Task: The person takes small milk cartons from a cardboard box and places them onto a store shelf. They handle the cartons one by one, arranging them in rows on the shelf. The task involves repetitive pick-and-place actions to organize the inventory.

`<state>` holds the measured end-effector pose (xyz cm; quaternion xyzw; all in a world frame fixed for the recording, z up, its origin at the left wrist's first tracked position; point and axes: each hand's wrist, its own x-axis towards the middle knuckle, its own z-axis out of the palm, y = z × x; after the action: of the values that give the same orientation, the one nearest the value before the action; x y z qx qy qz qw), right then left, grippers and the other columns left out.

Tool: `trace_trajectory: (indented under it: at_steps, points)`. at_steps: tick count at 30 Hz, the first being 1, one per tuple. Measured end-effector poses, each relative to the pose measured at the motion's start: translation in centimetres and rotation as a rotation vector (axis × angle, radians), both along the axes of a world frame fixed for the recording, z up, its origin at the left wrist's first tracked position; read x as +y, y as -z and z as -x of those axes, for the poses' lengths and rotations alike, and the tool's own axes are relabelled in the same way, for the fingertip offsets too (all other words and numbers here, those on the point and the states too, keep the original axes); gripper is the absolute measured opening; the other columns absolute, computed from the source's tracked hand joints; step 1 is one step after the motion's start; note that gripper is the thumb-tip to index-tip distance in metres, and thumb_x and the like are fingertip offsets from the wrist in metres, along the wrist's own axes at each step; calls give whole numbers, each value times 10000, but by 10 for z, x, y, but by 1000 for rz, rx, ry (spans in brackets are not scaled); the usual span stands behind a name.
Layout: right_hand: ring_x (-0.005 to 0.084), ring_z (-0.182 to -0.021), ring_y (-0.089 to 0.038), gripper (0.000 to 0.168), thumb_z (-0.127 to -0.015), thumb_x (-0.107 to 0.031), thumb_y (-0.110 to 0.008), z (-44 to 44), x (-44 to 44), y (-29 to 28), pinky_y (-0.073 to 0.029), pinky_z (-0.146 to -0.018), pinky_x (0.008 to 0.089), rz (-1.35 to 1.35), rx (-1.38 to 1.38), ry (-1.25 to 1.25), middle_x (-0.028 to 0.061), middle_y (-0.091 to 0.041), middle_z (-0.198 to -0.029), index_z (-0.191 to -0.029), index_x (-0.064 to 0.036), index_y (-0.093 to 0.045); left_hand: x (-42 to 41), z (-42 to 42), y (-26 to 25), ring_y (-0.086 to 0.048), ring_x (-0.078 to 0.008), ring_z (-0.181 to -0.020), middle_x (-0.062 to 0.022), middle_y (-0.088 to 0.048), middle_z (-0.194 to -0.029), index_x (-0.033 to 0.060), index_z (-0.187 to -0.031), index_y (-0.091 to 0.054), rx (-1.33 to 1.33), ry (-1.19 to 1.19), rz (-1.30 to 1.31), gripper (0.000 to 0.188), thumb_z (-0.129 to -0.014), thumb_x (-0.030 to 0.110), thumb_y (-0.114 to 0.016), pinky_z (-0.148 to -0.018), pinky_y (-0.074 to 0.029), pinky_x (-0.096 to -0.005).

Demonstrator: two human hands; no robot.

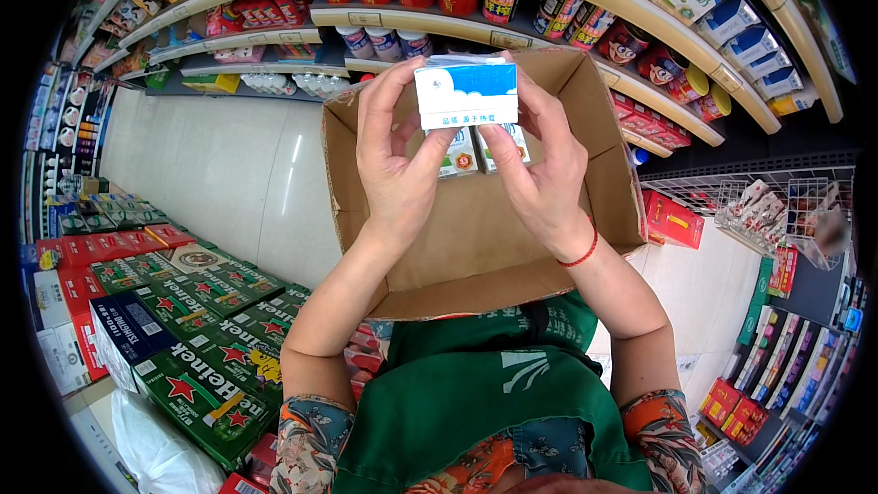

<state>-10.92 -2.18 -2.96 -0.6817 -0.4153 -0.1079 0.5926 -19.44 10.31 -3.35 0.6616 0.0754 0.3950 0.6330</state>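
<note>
Between my left hand [398, 144] and my right hand [542, 151] is a small blue and white carton [468, 95], gripped at its two ends with the thumbs on the near side. Clear wrap shows along its far edge. The hands are over a large open cardboard box [473, 240], which stands against the front of my green apron. Just below the held carton, two white and green milk cartons [458, 156] show side by side, partly hidden by it and my thumbs. A red cord is around my right wrist.
Shelves [439, 20] with red cans, tins and milk cartons curve across the far side. Stacked green beer cases [206, 363] and a white plastic bag [158, 446] are at lower left. Wire baskets [754, 216] and a red box [673, 219] stand at right.
</note>
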Motion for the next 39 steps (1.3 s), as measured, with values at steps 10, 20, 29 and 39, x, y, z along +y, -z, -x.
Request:
trace_trajectory:
  at_steps: [10, 20, 29, 39]
  points:
    - [252, -893, -697, 324, -875, -208, -724, -9, 2, 0, -553, -758, 327, 5, 277, 22, 157, -691, -1034, -1102, -9, -606, 5, -6, 8, -598, -141, -1033, -54, -598, -1110, 38, -1318, -570, 199, -51, -44, 470, -878, 129, -703, -831, -474, -266]
    - [236, -825, -712, 372, -918, -353, -656, -41, 4, 32, -543, -694, 339, 341, 540, 124, 156, -710, -856, -939, 17, -625, 4, -18, 46, -594, -155, -1016, -122, -603, -1184, 13, -1403, -441, 434, 151, 244, 502, -938, 104, -606, -853, -505, -300]
    - [277, -751, -688, 396, -879, -386, -661, -53, 5, 58, -523, -690, 384, 706, 543, 141, 166, -708, -826, -890, 9, -672, 0, -17, 54, -607, -172, -1015, -143, -597, -1241, -6, -1392, -410, 750, 233, 340, 510, -937, 127, -599, -838, -511, -314]
    - [365, -807, -676, 329, -854, -314, -663, -48, 4, 65, -530, -742, 449, 1016, 199, 126, 196, -700, -863, -971, -7, -679, 5, -21, 78, -601, -164, -1019, -108, -593, -1212, -1, -1402, -420, 943, 360, -16, 612, -892, 239, -659, -847, -500, -304]
